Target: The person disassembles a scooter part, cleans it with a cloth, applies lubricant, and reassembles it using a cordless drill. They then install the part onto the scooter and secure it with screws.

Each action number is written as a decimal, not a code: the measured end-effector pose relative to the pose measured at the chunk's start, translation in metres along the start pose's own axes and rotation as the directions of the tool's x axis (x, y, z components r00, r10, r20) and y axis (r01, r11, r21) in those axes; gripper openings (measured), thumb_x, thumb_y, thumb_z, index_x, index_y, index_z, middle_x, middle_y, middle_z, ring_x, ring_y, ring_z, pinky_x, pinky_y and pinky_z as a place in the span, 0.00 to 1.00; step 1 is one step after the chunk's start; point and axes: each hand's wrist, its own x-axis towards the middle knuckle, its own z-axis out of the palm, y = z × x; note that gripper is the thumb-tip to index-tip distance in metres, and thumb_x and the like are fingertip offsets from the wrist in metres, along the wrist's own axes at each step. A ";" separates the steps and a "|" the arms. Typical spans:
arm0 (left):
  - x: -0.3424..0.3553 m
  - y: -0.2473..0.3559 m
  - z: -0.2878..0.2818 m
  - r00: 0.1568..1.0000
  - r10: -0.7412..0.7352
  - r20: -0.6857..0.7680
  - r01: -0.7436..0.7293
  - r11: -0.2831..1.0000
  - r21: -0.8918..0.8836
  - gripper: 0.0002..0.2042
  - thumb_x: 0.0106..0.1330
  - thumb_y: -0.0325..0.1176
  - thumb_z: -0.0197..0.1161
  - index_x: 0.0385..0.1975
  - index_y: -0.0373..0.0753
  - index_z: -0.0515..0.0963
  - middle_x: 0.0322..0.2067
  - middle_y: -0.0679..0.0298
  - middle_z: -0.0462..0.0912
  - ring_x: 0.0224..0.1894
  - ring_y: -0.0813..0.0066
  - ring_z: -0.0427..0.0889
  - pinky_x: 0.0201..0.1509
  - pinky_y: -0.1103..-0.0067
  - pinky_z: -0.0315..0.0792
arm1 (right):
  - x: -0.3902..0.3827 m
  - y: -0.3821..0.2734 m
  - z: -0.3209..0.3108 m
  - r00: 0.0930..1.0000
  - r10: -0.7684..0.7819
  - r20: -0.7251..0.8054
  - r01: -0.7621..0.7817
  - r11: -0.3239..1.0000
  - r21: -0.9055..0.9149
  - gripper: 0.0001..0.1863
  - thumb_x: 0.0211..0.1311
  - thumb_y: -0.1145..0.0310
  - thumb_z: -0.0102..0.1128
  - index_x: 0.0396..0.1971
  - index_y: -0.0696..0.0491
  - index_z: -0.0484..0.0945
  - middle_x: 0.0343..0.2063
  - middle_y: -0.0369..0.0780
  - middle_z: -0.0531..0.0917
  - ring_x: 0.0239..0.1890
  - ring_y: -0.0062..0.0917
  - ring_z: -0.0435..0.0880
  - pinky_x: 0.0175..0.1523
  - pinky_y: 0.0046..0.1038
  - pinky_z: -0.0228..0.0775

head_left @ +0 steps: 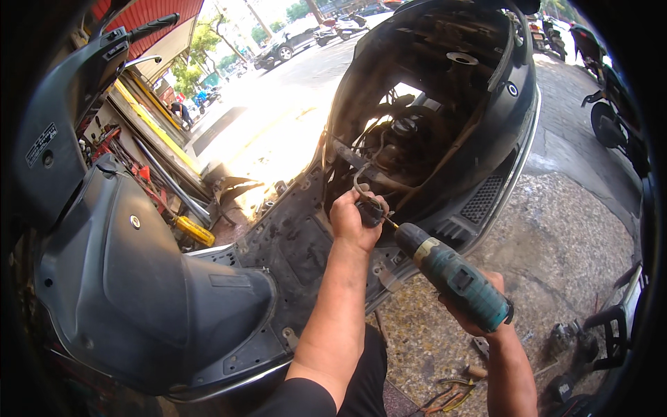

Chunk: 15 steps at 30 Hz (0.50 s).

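My left hand (351, 222) is closed around a small dark part with a hose on it (371, 213); I cannot make out its exact kind. The thin hose (358, 179) runs up from it toward the open seat bay of a dark scooter (497, 115). In my right hand (492, 313) is a teal and black cordless drill (455, 278), my fingers wrapped round its grip. Its bit (392, 223) points at the dark part, close by my left fingertips; whether they touch is unclear. Both hands are above the edge of the scooter's footboard (299, 267).
Inside the seat bay, engine parts (403, 128) show. At the left stands the scooter's front shield (139, 278), with a yellow-handled tool (194, 231) behind it. Pliers (455, 399) and loose metal parts (566, 337) lie on the speckled floor to the right. Parked scooters (604, 104) stand beyond.
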 end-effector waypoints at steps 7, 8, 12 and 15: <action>0.001 0.002 0.002 1.000 -0.010 -0.017 0.011 1.000 0.026 0.06 0.70 0.29 0.48 0.35 0.35 0.72 0.23 0.63 0.73 0.23 0.71 0.73 0.30 0.74 0.76 | 0.001 0.004 0.001 0.999 0.034 -0.019 -0.032 0.994 0.102 0.16 0.44 0.68 0.74 0.36 0.56 0.84 0.27 0.42 0.86 0.28 0.31 0.87 0.38 0.29 0.78; 0.002 0.002 0.002 0.999 -0.029 -0.028 0.029 1.000 0.007 0.06 0.70 0.29 0.48 0.35 0.35 0.72 0.22 0.63 0.73 0.23 0.69 0.74 0.30 0.72 0.76 | 0.001 0.005 -0.001 1.000 0.025 -0.016 -0.023 0.995 0.101 0.16 0.44 0.68 0.74 0.36 0.55 0.84 0.27 0.42 0.86 0.28 0.31 0.87 0.38 0.29 0.78; 0.005 0.003 -0.001 0.997 -0.059 -0.039 0.058 0.998 -0.037 0.07 0.70 0.30 0.50 0.32 0.36 0.73 0.22 0.62 0.76 0.24 0.71 0.76 0.31 0.73 0.78 | 0.000 0.009 -0.003 0.999 -0.027 -0.032 0.027 1.000 0.005 0.20 0.43 0.68 0.74 0.41 0.54 0.83 0.28 0.42 0.86 0.29 0.38 0.87 0.38 0.31 0.79; 0.005 0.003 -0.001 0.997 -0.075 0.005 0.075 0.996 -0.039 0.09 0.71 0.32 0.49 0.32 0.36 0.73 0.22 0.63 0.76 0.24 0.71 0.76 0.32 0.74 0.78 | -0.002 0.009 -0.006 1.000 -0.001 -0.012 0.001 0.999 0.034 0.17 0.49 0.69 0.74 0.40 0.55 0.83 0.30 0.42 0.86 0.31 0.37 0.86 0.39 0.32 0.79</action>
